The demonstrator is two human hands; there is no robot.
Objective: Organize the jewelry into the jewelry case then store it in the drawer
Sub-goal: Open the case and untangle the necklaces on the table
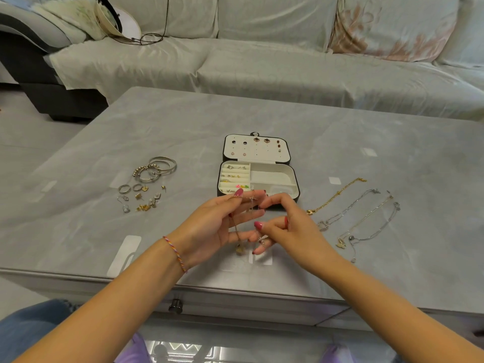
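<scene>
Gold and thin, the necklace (237, 226) hangs from your left hand (209, 226), which you hold palm up just in front of the open jewelry case (258, 176); your thumb pinches the chain against the forefinger, and the pendant hangs low near your little finger. Your right hand (285, 226) is at 3 o'clock from the left one, fingers curled, and it pinches the same chain between thumb and forefinger. The case lies at 12 o'clock from your hands on the grey table (262, 113), its lid flat and holding stud earrings. At 9 o'clock lie the bangles (157, 167) with loose rings and earrings (140, 196). At 3 o'clock four chains (356, 213) lie stretched beside each other. The drawer knob (175, 306) is at 6 o'clock, under the table edge.
</scene>
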